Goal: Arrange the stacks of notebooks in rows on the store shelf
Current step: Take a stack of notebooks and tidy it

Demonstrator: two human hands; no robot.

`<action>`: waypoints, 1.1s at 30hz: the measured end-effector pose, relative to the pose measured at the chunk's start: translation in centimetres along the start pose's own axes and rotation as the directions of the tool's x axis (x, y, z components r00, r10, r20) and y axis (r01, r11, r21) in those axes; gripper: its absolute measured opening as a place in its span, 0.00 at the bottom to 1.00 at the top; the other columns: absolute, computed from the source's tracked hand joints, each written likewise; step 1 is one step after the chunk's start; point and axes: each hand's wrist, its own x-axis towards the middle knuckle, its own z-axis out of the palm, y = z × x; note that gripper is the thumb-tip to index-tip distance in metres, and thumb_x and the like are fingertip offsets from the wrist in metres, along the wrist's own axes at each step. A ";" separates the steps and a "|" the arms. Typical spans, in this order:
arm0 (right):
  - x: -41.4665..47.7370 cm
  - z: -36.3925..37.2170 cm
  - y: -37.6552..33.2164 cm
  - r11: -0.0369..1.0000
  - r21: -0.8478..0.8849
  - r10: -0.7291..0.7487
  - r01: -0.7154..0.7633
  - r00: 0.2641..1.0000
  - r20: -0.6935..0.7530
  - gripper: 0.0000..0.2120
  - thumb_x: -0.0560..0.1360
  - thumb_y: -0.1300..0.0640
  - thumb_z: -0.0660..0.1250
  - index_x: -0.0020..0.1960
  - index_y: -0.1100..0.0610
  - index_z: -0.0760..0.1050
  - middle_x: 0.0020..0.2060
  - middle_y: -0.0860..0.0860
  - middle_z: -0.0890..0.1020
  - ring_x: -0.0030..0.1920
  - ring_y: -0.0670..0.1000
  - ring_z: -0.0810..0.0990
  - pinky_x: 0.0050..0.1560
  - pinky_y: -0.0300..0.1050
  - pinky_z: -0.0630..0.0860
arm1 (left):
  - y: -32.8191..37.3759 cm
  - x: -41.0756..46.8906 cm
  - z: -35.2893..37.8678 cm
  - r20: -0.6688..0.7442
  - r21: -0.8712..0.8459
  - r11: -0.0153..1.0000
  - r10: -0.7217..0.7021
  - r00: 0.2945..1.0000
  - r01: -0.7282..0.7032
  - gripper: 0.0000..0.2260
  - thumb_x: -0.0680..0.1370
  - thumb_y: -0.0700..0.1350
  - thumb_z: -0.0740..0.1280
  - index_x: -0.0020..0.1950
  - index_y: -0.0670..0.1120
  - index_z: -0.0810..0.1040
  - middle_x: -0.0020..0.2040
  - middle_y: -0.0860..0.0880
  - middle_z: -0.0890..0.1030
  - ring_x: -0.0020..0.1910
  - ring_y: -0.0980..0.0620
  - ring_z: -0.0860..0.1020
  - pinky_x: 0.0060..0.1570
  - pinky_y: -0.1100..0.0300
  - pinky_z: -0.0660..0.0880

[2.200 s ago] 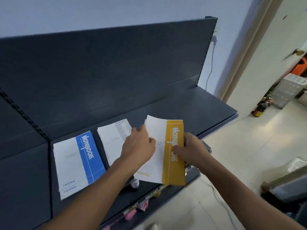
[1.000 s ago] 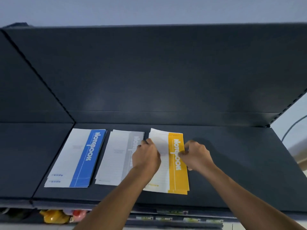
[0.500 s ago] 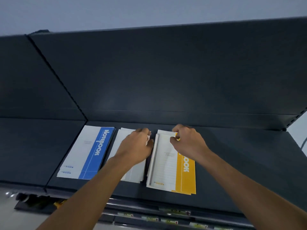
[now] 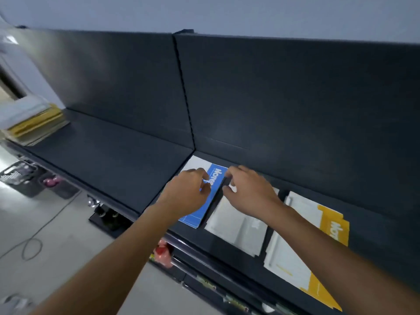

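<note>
Shelf: the dark shelf [image 4: 109,155] is spanned across the middle of the frame; its flat deck is used as the display row, so the stacks are laid flat, side by side.
Spare pile: a blurred spare pile [image 4: 34,123] is kept at the upper left, well apart from the row, probably as stock not yet laid out.
Yellow stack: the yellow stack [image 4: 293,251] is laid at the lower right, just beside its neighbour.
Grey stack: the grey stack [image 4: 236,226] is laid mid-row, partly hidden by a forearm.
Blue stack: the blue stack [image 4: 218,176] is set at the row's left end, at frame centre; it is judged to be getting squared up.
Left hand: the left hand [image 4: 186,189] is curled on the blue stack, whose cover is pinched for nudging.
Right hand: the right hand [image 4: 250,192] is curled at the seam between blue and grey; what is gripped, if anything, cannot be told.
</note>
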 end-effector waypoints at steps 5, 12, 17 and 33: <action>4.0 3.1 -6.2 0.996 0.003 -0.093 0.093 0.994 0.054 0.16 0.79 0.49 0.62 0.65 0.49 0.72 0.58 0.46 0.77 0.57 0.53 0.77 0.52 0.49 0.75 | -6.4 -0.9 -3.1 -0.054 0.005 0.997 -0.071 0.996 0.072 0.11 0.80 0.51 0.59 0.59 0.52 0.76 0.50 0.55 0.79 0.45 0.51 0.79 0.47 0.51 0.80; 11.4 8.6 -18.5 0.988 0.050 -0.147 0.144 0.988 0.054 0.13 0.78 0.48 0.63 0.61 0.47 0.73 0.47 0.42 0.78 0.54 0.50 0.77 0.54 0.51 0.77 | -19.8 -1.2 -9.1 -0.098 -0.014 0.990 -0.144 0.985 0.143 0.10 0.79 0.49 0.60 0.59 0.50 0.75 0.55 0.51 0.76 0.51 0.43 0.78 0.50 0.47 0.78; 17.1 12.7 -28.0 0.983 0.067 -0.173 0.168 0.982 0.081 0.13 0.77 0.46 0.64 0.61 0.46 0.74 0.45 0.41 0.79 0.52 0.50 0.78 0.53 0.51 0.77 | -30.4 -2.0 -13.5 -0.167 -0.007 0.987 -0.159 0.973 0.160 0.12 0.80 0.51 0.60 0.59 0.50 0.76 0.56 0.50 0.77 0.53 0.42 0.78 0.50 0.46 0.77; 31.6 20.3 -47.7 0.959 0.058 -0.285 0.279 0.945 0.162 0.13 0.77 0.47 0.64 0.60 0.47 0.74 0.44 0.42 0.80 0.52 0.49 0.78 0.55 0.51 0.77 | -53.4 -0.3 -23.2 -0.237 -0.055 0.964 -0.265 0.935 0.259 0.10 0.80 0.50 0.61 0.58 0.49 0.77 0.54 0.51 0.77 0.52 0.50 0.77 0.52 0.49 0.77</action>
